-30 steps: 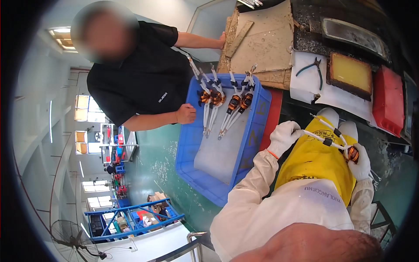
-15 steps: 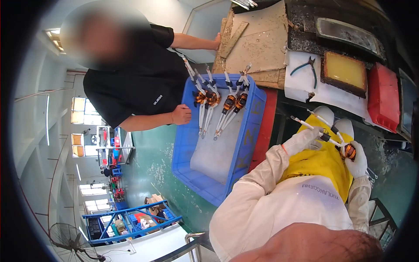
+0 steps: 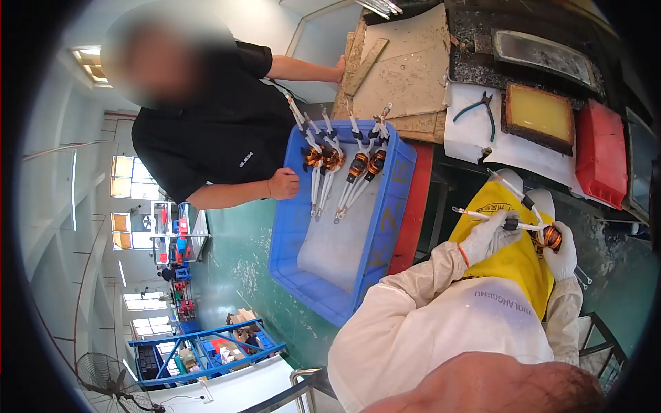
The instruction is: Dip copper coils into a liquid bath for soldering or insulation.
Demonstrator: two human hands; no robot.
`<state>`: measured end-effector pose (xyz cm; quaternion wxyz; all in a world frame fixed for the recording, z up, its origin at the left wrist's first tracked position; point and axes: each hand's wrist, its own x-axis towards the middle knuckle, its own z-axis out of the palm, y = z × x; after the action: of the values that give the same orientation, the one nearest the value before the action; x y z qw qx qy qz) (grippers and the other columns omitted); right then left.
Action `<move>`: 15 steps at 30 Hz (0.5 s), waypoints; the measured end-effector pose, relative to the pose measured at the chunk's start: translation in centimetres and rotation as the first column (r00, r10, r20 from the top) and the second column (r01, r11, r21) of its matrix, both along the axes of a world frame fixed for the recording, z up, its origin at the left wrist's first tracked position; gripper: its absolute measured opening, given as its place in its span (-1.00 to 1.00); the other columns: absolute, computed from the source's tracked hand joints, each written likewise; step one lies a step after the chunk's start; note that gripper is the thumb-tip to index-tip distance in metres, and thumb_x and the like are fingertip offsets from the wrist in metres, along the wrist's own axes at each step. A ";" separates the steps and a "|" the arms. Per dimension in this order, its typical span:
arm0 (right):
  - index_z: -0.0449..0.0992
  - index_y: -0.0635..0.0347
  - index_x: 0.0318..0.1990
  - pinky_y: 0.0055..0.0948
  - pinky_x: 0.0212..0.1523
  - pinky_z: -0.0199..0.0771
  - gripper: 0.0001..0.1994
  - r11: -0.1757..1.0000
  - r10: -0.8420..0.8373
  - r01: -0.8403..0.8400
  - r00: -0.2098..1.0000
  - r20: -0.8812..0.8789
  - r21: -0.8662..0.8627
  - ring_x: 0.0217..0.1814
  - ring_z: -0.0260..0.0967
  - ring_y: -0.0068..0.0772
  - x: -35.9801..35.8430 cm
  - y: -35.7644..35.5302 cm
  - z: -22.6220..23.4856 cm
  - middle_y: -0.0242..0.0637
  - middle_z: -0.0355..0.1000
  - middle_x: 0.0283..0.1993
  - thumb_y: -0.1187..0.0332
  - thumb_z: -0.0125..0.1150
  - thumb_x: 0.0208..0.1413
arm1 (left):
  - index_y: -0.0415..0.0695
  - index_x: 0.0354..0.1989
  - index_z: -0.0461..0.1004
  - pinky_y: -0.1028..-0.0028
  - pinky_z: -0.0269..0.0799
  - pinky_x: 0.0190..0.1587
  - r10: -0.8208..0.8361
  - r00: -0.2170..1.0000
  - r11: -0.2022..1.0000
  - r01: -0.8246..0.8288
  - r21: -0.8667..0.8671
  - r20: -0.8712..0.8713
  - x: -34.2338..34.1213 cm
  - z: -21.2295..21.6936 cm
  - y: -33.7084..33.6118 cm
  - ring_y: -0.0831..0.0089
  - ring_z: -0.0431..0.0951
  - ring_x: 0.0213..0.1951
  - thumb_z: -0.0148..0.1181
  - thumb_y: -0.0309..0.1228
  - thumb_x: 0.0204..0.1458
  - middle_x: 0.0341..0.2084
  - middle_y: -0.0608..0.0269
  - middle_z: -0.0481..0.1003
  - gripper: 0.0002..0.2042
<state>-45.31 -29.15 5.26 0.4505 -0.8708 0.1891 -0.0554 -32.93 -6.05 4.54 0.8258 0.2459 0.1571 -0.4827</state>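
Note:
Both my hands wear white gloves and work over the yellow apron [image 3: 492, 199] on my lap. My right hand [image 3: 563, 253] grips a copper-wound ring coil [image 3: 549, 238] from its right side. White sleeved leads run from the coil toward the upper left, with black bands and metal terminals at their ends. My left hand [image 3: 490, 237] is closed round one white lead [image 3: 475, 214] near its black band. The other lead [image 3: 508, 183] points away from me, free of my fingers. More terminals stick out beyond my right wrist.
A blue crate [image 3: 396, 227] to the left holds several similar coils [image 3: 358, 165]. A co-worker [image 3: 227, 117] stands behind it, one fist on its rim. On the bench lie pliers [image 3: 485, 113], a tray of yellowish material [image 3: 539, 113] and a red container [image 3: 600, 151].
My left hand has slid along the lead, closer to its black band, and its fingers have closed round it. My right hand keeps hold of the coil. The view has shifted slightly.

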 end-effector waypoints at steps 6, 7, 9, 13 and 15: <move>0.38 0.18 0.11 -0.34 0.15 0.40 -0.42 0.998 0.060 -0.061 0.997 -0.056 -0.010 0.10 0.42 0.00 -0.2 -0.1 0.6 -0.08 0.40 0.00 0.67 0.17 -0.20 | -0.16 0.15 0.39 0.38 0.54 -0.01 -0.166 0.977 0.977 0.144 0.159 0.131 1.7 1.7 1.9 0.41 0.57 -0.17 0.05 -0.19 0.31 -0.15 0.24 0.50 -0.63; 0.38 0.17 0.10 -0.34 0.13 0.41 -0.42 0.998 0.050 -0.050 0.999 -0.013 -0.033 0.07 0.43 0.00 -0.4 -0.4 -0.1 -0.09 0.40 -0.03 0.67 0.18 -0.20 | -0.14 0.14 0.40 0.39 0.53 -0.02 -0.110 0.975 0.972 0.065 0.224 0.195 2.1 1.8 2.3 0.44 0.57 -0.18 0.10 -0.24 0.28 -0.17 0.26 0.51 -0.66; 0.38 0.17 0.10 -0.33 0.11 0.42 -0.43 0.998 0.047 -0.045 0.998 0.037 -0.053 0.05 0.43 0.01 -0.3 -0.3 -0.2 -0.09 0.40 -0.05 0.67 0.18 -0.20 | -0.11 0.13 0.40 0.39 0.53 -0.04 -0.053 0.962 0.958 -0.026 0.284 0.268 3.4 1.6 3.6 0.47 0.56 -0.19 0.14 -0.29 0.26 -0.18 0.27 0.52 -0.67; 0.39 0.15 0.09 -0.33 0.08 0.44 -0.43 0.998 0.054 -0.053 0.998 0.017 -0.044 0.03 0.44 0.00 0.1 0.0 0.8 -0.10 0.41 -0.08 0.66 0.19 -0.21 | -0.14 0.01 0.42 0.42 0.54 -0.08 0.072 0.902 0.907 -0.236 0.348 0.425 5.7 -0.5 6.4 0.51 0.55 -0.20 0.20 -0.46 0.18 -0.22 0.27 0.53 -0.75; 0.39 0.15 0.09 -0.33 0.08 0.44 -0.43 0.996 0.070 -0.070 0.998 0.007 -0.055 0.03 0.44 0.00 0.0 -0.1 0.8 -0.09 0.41 -0.07 0.66 0.19 -0.21 | -0.18 -0.08 0.42 0.47 0.56 -0.12 0.032 0.883 0.914 -0.216 0.345 0.468 6.1 -0.6 6.7 0.52 0.56 -0.23 0.19 -0.52 0.17 -0.24 0.26 0.53 -0.83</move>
<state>-45.26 -29.24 6.04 0.4289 -0.8886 0.1548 -0.0488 -26.82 0.61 3.93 0.8041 0.4986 0.0687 -0.3164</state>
